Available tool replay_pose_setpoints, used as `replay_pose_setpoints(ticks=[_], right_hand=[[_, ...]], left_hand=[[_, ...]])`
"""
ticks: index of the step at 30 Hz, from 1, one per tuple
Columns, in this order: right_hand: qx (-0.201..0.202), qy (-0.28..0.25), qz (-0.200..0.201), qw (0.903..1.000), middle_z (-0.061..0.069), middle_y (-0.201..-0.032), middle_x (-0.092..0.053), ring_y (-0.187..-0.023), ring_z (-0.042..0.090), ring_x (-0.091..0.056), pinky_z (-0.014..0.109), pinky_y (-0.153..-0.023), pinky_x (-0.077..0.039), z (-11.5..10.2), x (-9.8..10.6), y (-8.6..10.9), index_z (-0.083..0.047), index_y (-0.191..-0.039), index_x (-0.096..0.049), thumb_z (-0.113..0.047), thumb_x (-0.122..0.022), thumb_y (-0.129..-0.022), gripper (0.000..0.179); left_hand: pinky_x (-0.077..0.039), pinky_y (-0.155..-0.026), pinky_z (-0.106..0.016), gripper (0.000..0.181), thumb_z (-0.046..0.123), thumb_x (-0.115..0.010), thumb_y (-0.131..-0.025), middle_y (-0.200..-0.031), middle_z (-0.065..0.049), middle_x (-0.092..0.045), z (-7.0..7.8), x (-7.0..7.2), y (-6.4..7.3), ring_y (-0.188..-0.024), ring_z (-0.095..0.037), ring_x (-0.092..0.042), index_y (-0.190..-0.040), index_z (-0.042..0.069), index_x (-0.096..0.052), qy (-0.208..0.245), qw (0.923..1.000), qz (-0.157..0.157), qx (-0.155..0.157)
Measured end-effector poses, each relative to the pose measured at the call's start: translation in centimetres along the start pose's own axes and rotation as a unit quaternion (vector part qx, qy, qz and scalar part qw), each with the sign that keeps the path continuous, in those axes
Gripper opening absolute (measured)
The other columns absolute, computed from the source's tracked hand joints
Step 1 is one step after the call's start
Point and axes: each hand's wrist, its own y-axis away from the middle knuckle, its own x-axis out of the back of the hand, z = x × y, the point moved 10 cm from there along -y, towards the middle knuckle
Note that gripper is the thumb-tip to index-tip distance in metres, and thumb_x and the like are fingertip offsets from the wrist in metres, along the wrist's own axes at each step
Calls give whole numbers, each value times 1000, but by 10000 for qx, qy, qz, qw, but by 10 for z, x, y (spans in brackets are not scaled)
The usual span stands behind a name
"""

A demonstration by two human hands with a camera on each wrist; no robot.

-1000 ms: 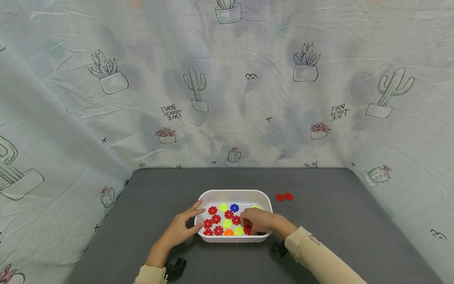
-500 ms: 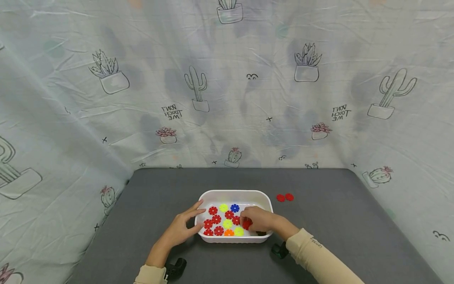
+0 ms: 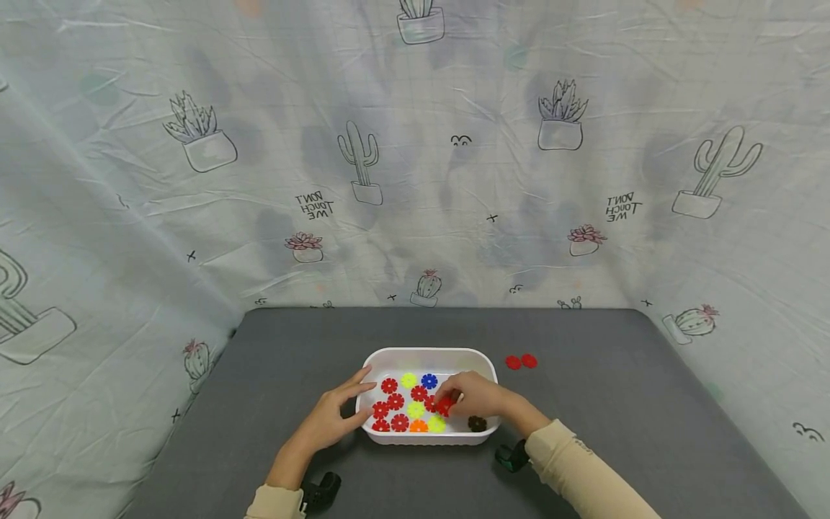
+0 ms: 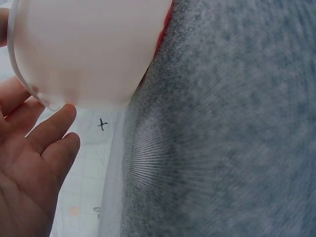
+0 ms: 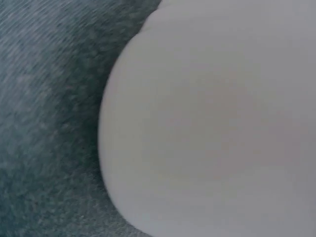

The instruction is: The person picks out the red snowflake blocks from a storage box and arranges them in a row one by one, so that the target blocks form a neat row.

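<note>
A white plastic tray (image 3: 428, 437) on the grey table holds several small notched snowflake discs. My left hand (image 3: 327, 418) holds its left end, thumb and fingertips over the rim. In the left wrist view, two fingers (image 4: 57, 126) lie at the tray's outer wall. Inside the tray, toward the right, my right hand (image 3: 475, 395) pinches a red snowflake disc (image 3: 445, 406) between thumb and fingers. Beneath that hand lies a dark snowflake disc (image 3: 477, 424). The right wrist view shows only the tray's white outer side (image 5: 207, 123); the fingers are hidden there.
Two red snowflake discs (image 3: 521, 361) lie on the grey table (image 3: 583, 404) beyond the tray's right end. Red, yellow, blue and orange discs spread over the tray's left and middle. A white cactus-print curtain (image 3: 415, 180) hangs behind the table.
My right hand has raised slightly and shifted left with the red snowflake disc, uncovering the dark disc. My left hand and the tray have stayed in place.
</note>
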Motion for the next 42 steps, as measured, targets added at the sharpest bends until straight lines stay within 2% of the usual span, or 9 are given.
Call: replay_pose_setpoints(ticks=[6, 11, 20, 27, 30, 33, 36, 39, 42], right_hand=[[-64, -733, 177, 9971, 0, -101, -70, -85, 11, -59, 21, -71, -52, 1, 11, 5, -7, -112, -70, -9, -72, -82, 31], [-206, -1372, 398, 9895, 4, -109, -67, -92, 16, -60, 24, -74, -54, 7, 24, 12, -4, -118, -66, -10, -71, -83, 35], [-353, -1946, 1283, 9718, 14, -111, -65, -92, 20, -58, 24, -75, -54, 37, 60, 37, 2, -124, -59, -9, -70, -84, 43], [-511, -2575, 2229, 9388, 20, -110, -62, -88, 13, -61, 27, -76, -56, 78, 82, 64, 8, -127, -53, -6, -69, -84, 48], [-623, -2817, 2692, 9189, 12, -106, -64, -86, 6, -60, 21, -74, -53, 98, 90, 77, 11, -129, -50, -4, -68, -84, 50], [-794, -3126, 3208, 8906, -3, -100, -65, -86, 2, -60, 16, -73, -51, 121, 97, 92, 13, -131, -46, -2, -68, -84, 54], [-1059, -3234, 3588, 8692, -15, -97, -64, -87, -2, -59, 15, -75, -51, 143, 102, 106, 13, -134, -43, -5, -69, -85, 58], [-1465, -3047, 3768, 8624, -14, -98, -63, -89, -4, -58, 17, -77, -52, 161, 105, 117, 8, -136, -44, -11, -69, -85, 59], [-1832, -2728, 3753, 8667, 3, -111, -64, -90, -5, -56, 18, -78, -51, 174, 105, 122, 5, -137, -45, -13, -68, -87, 58]], left_hand=[[-35, -103, -61, 46, 26, -68, -86, -151, -1, -38, 0, -1, 1, -136, -30, -38, -129, 11, -60, -21, 10000, 7, -16], [-36, -102, -61, 46, 24, -68, -85, -151, -2, -38, 2, 0, 1, -136, -32, -39, -128, 9, -60, 7, 10000, 41, -87], [-36, -101, -62, 45, 25, -67, -87, -150, -5, -39, 2, 0, -1, -135, -33, -40, -128, 8, -60, -65, 9997, 52, -209], [-37, -101, -61, 45, 25, -67, -86, -150, -4, -39, 2, 1, 0, -134, -33, -41, -128, 9, -60, -109, 9997, 81, -189], [-37, -101, -61, 45, 24, -67, -86, -150, -4, -39, 2, 1, 0, -134, -33, -41, -128, 9, -60, -143, 9997, 95, -182], [-36, -101, -61, 45, 24, -67, -87, -150, -4, -39, 2, 2, 0, -135, -32, -40, -128, 9, -60, -153, 9997, 99, -175], [-36, -102, -61, 45, 25, -67, -87, -151, -5, -38, 2, 2, 1, -135, -32, -40, -128, 8, -60, -189, 9996, 82, -170], [-36, -102, -61, 46, 25, -67, -87, -151, -4, -38, 2, 2, 0, -135, -31, -40, -129, 8, -60, -190, 9997, 55, -147], [-36, -102, -61, 46, 26, -67, -87, -151, -4, -38, 2, 2, 0, -135, -31, -39, -129, 8, -59, -149, 9998, 34, -145]])
